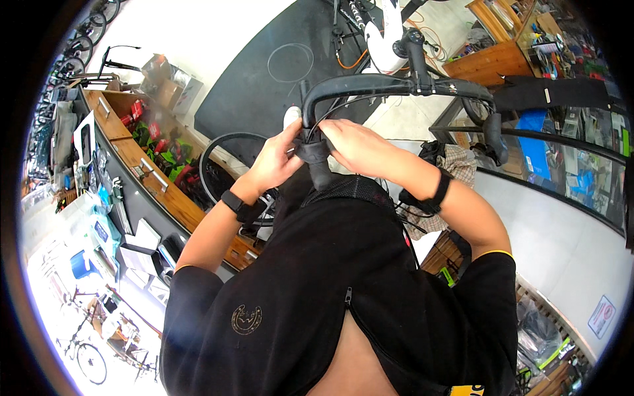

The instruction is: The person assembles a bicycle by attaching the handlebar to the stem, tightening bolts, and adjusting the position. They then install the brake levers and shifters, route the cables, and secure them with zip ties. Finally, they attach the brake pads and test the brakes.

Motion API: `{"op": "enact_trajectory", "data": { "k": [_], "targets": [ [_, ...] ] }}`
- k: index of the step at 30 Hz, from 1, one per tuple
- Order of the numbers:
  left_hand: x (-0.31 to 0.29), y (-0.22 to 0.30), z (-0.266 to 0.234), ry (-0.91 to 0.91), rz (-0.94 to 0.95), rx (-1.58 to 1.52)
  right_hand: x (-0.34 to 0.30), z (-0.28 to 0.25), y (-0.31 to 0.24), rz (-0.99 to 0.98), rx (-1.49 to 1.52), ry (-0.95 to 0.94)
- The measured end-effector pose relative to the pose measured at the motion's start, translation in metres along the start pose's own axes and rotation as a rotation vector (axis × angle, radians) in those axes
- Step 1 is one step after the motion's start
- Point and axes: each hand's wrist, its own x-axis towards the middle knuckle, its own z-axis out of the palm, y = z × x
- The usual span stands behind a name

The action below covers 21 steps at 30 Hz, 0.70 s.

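A black drop handlebar of a bicycle spans the upper middle, its black stem above a white frame. Both my hands meet at the bar's left bend, around a dark brake-lever hood. From the left, my left hand is closed on it, thumb along the side. My right hand presses in from the other side with curled fingers, partly hidden by the bar and thin black cables. At the bar's far right end, the other brake lever hangs untouched.
To the left, a long workbench with wooden drawers holds red and green items in one open drawer. A glass display case stands at right. On the floor lie a dark mat and a coiled cable. A bicycle wheel is beside my left arm.
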Motion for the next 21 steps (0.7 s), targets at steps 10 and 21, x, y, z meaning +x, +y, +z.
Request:
{"op": "enact_trajectory", "data": {
  "k": [10,21],
  "targets": [
    [0.001,0.001,0.006,0.060,0.020,0.051,0.031,-0.036,-0.003,-0.302,-0.339,0.177],
    [0.016,-0.013,0.005,0.136,-0.040,-0.192,0.028,-0.028,0.012,-0.366,-0.345,0.252]
  ]
}}
